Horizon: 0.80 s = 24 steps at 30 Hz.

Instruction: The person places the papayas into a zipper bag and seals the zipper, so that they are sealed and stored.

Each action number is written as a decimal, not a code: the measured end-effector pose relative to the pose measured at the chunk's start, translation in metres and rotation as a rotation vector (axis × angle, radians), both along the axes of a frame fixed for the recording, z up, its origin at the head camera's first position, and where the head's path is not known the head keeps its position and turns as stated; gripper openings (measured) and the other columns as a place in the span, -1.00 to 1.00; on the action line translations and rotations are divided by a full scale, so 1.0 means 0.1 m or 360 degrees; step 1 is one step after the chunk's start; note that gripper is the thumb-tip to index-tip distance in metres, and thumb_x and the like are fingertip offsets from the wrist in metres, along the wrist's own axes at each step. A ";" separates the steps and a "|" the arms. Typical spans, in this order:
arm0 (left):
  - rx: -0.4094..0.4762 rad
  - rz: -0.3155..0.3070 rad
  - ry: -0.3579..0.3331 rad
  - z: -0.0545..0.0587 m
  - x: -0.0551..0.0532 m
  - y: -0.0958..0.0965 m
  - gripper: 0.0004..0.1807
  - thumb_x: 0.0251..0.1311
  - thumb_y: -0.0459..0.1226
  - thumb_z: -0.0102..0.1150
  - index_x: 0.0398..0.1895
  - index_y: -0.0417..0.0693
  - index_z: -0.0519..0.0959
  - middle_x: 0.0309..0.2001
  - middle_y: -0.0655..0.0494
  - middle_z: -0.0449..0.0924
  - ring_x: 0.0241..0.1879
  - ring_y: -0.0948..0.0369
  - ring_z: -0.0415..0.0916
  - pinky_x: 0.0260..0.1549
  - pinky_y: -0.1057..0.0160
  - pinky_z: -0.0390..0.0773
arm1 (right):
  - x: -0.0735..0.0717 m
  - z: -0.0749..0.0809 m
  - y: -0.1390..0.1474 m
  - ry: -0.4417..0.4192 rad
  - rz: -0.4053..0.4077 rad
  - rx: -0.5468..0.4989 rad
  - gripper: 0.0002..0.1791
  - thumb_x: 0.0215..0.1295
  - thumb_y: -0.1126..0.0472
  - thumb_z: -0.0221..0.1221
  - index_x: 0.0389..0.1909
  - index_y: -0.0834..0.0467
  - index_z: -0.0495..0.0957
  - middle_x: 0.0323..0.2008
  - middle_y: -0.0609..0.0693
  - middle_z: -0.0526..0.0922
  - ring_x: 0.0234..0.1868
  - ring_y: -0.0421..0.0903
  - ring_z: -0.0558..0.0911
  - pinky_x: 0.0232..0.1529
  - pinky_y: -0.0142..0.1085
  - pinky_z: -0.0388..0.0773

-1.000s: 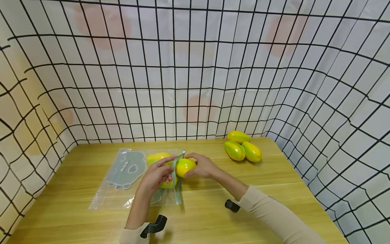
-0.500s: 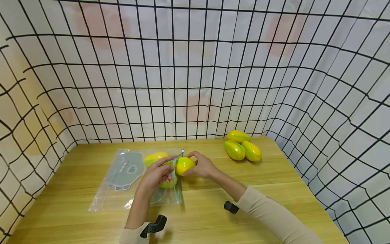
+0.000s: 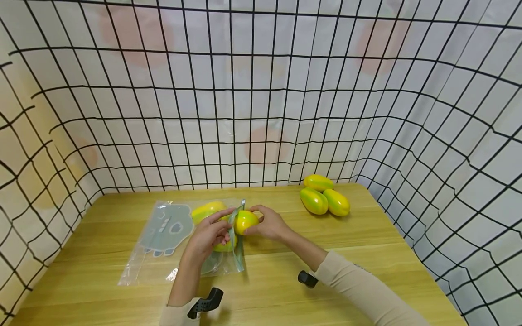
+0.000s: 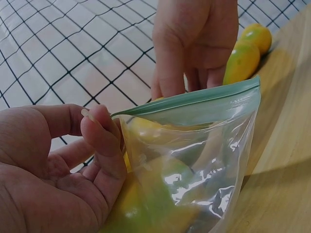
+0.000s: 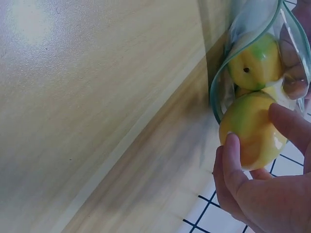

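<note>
A clear zip bag with a green zip strip and a grey-blue cartoon print lies on the table. My left hand pinches the rim of its mouth, which stands open in the right wrist view. Several yellow-green mangoes are inside, including one mango with a dark spot at its end. My right hand grips another mango between thumb and fingers, partly within the bag's mouth. The zip strip hides most of this mango in the left wrist view.
Several loose mangoes, among them a front one, lie together at the back right of the wooden table. A white wall covering with black grid lines closes off the back and sides.
My right hand has shifted slightly left with its mango, further into the bag's mouth. The mango at the back of the bag has slid a little left. My left hand keeps its place.
</note>
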<state>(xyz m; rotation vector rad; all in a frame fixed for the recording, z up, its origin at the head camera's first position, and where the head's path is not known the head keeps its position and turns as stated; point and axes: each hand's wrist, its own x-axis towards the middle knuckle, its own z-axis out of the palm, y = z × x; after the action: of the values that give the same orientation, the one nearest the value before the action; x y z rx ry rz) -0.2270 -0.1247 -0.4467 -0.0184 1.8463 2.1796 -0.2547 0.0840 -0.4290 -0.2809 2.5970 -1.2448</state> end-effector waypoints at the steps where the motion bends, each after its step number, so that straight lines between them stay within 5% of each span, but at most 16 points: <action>1: 0.0002 -0.0001 0.0004 0.00 0.00 0.00 -0.47 0.34 -0.41 0.05 0.39 -0.07 0.46 -0.54 0.11 0.48 -0.62 0.28 0.42 -0.59 0.42 0.47 | 0.00 0.00 0.00 -0.0007 0.0000 -0.0009 -0.23 0.03 0.10 0.51 0.32 0.07 0.48 0.07 0.15 0.63 -0.10 -0.01 0.60 -0.20 -0.25 0.55; 24: 0.0016 0.0005 -0.0018 0.00 0.01 0.01 -0.46 0.35 -0.41 0.04 0.40 -0.03 0.47 -0.45 0.07 0.51 -0.63 0.30 0.43 -0.60 0.44 0.46 | 0.01 -0.05 -0.04 -0.0013 -0.0033 -0.0140 -0.31 0.06 0.18 0.50 0.26 0.13 0.49 0.11 0.22 0.62 0.03 0.06 0.65 -0.06 -0.14 0.63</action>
<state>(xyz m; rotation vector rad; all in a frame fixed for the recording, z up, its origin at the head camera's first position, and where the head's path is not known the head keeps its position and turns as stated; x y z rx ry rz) -0.2263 -0.1239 -0.4469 -0.0316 1.8301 2.1862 -0.2534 0.0798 -0.4341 -0.2651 2.5484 -1.3668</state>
